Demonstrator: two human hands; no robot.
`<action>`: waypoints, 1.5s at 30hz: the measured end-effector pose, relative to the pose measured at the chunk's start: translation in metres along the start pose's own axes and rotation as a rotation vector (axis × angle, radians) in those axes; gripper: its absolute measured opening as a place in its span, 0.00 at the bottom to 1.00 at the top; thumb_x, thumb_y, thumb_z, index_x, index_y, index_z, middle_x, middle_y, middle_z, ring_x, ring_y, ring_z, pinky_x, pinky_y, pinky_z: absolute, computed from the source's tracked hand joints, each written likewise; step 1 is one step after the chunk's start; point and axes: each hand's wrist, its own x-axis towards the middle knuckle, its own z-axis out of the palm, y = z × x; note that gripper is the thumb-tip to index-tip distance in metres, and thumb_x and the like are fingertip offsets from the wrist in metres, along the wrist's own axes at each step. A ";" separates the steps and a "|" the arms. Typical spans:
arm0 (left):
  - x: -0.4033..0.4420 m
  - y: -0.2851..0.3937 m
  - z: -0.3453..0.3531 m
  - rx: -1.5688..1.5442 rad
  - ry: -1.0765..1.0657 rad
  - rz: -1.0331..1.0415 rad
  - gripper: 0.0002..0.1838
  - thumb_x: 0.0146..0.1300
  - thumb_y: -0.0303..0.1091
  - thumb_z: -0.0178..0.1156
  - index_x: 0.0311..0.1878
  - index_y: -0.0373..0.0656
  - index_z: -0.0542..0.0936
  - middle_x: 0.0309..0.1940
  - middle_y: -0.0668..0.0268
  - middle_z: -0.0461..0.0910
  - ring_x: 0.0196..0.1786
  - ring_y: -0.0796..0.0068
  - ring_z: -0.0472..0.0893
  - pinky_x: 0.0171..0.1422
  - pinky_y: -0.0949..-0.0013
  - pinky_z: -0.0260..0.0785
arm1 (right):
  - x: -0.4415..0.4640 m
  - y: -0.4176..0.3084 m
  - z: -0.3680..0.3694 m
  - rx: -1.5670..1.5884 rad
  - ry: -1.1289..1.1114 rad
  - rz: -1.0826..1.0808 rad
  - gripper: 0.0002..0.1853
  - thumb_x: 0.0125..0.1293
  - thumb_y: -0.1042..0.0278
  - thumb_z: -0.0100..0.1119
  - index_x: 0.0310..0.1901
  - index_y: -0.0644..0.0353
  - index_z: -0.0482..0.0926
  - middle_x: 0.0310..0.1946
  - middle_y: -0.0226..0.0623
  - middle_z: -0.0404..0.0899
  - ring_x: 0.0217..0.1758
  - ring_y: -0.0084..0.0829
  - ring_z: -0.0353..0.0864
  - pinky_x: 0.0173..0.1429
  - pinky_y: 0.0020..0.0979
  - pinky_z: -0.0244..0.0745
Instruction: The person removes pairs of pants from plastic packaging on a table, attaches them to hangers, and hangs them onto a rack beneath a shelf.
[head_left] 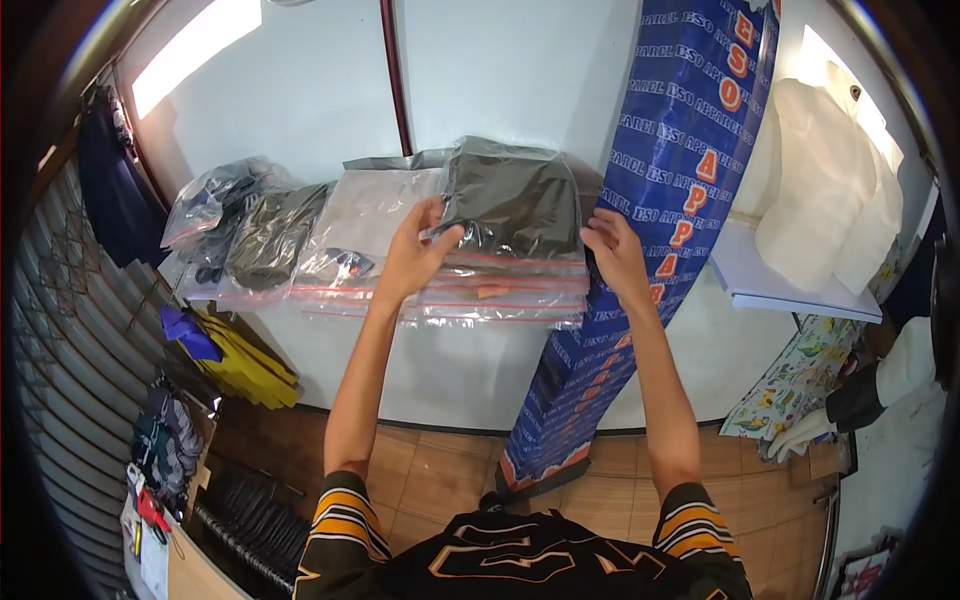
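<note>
black shirt (545, 548) nearest, fingers (609, 226) flank a dark packet (515, 203), grip unclear, long axis pointing away.

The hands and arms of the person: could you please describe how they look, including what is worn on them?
The left hand and the right hand wear no gloves. The left sleeve and right sleeve are short and dark, with orange-yellow and white stripes. The shirt is dark, with large orange-edged markings.
</note>
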 end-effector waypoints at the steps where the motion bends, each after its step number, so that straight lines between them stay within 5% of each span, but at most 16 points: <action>1: 0.020 -0.013 0.002 0.028 0.025 -0.009 0.39 0.61 0.47 0.72 0.69 0.34 0.69 0.60 0.45 0.77 0.62 0.56 0.78 0.61 0.60 0.72 | 0.018 0.005 0.007 -0.055 0.004 0.017 0.29 0.65 0.61 0.67 0.64 0.68 0.73 0.59 0.53 0.79 0.63 0.42 0.79 0.64 0.37 0.74; 8: 0.117 -0.092 0.018 0.173 -0.042 -0.183 0.54 0.57 0.55 0.73 0.71 0.20 0.59 0.65 0.30 0.70 0.72 0.44 0.71 0.72 0.56 0.66 | 0.097 0.033 0.049 -0.332 0.041 0.210 0.42 0.58 0.54 0.71 0.69 0.69 0.66 0.64 0.61 0.73 0.70 0.53 0.73 0.72 0.40 0.67; 12: 0.134 -0.101 0.028 0.362 -0.058 -0.162 0.60 0.50 0.57 0.77 0.71 0.18 0.57 0.64 0.31 0.71 0.70 0.45 0.73 0.72 0.59 0.66 | 0.116 0.054 0.060 -0.371 0.071 0.270 0.46 0.56 0.53 0.73 0.68 0.75 0.64 0.65 0.65 0.72 0.71 0.54 0.71 0.73 0.41 0.66; 15: 0.136 -0.087 0.032 0.436 -0.025 -0.160 0.61 0.43 0.54 0.82 0.68 0.16 0.62 0.59 0.36 0.76 0.62 0.52 0.80 0.67 0.62 0.71 | 0.125 0.071 0.066 -0.407 0.143 0.192 0.43 0.54 0.55 0.73 0.62 0.80 0.68 0.60 0.65 0.76 0.65 0.52 0.77 0.68 0.40 0.71; 21: 0.153 -0.067 0.023 0.156 -0.228 -0.405 0.47 0.37 0.43 0.82 0.57 0.18 0.74 0.46 0.47 0.84 0.48 0.56 0.85 0.55 0.63 0.77 | 0.126 0.033 0.053 0.029 -0.105 0.500 0.29 0.50 0.62 0.70 0.49 0.78 0.78 0.45 0.53 0.82 0.49 0.36 0.83 0.52 0.33 0.78; 24: 0.152 -0.071 0.025 -0.018 -0.218 -0.406 0.48 0.37 0.39 0.80 0.60 0.18 0.72 0.41 0.51 0.85 0.42 0.60 0.86 0.53 0.64 0.78 | 0.115 0.015 0.048 0.139 -0.135 0.536 0.28 0.53 0.66 0.68 0.55 0.72 0.78 0.45 0.45 0.82 0.46 0.33 0.83 0.50 0.31 0.80; 27: 0.136 -0.064 0.027 -0.061 -0.167 -0.387 0.46 0.41 0.34 0.79 0.62 0.22 0.69 0.48 0.51 0.83 0.50 0.63 0.84 0.57 0.63 0.78 | 0.097 0.018 0.042 0.318 -0.149 0.432 0.23 0.52 0.67 0.67 0.51 0.68 0.80 0.45 0.44 0.82 0.48 0.32 0.82 0.51 0.30 0.77; 31: 0.062 -0.006 0.022 -0.227 -0.160 -0.216 0.40 0.46 0.24 0.73 0.65 0.29 0.69 0.49 0.56 0.82 0.52 0.67 0.82 0.56 0.64 0.77 | 0.036 -0.021 0.021 0.395 -0.159 0.381 0.27 0.53 0.73 0.65 0.58 0.66 0.77 0.47 0.40 0.82 0.48 0.30 0.82 0.52 0.29 0.77; 36: -0.072 0.049 0.022 -0.248 0.006 -0.253 0.40 0.47 0.22 0.74 0.65 0.33 0.67 0.48 0.60 0.81 0.51 0.73 0.80 0.58 0.66 0.74 | -0.061 -0.033 -0.011 0.474 -0.204 0.240 0.39 0.49 0.79 0.65 0.68 0.67 0.70 0.52 0.39 0.82 0.52 0.30 0.81 0.56 0.29 0.76; 45: -0.318 0.134 0.059 -0.100 0.362 -0.434 0.31 0.47 0.21 0.74 0.55 0.41 0.71 0.46 0.68 0.76 0.51 0.79 0.74 0.59 0.70 0.68 | -0.198 -0.023 -0.048 0.605 -0.795 0.387 0.42 0.48 0.86 0.64 0.70 0.68 0.68 0.58 0.36 0.79 0.60 0.27 0.77 0.66 0.28 0.69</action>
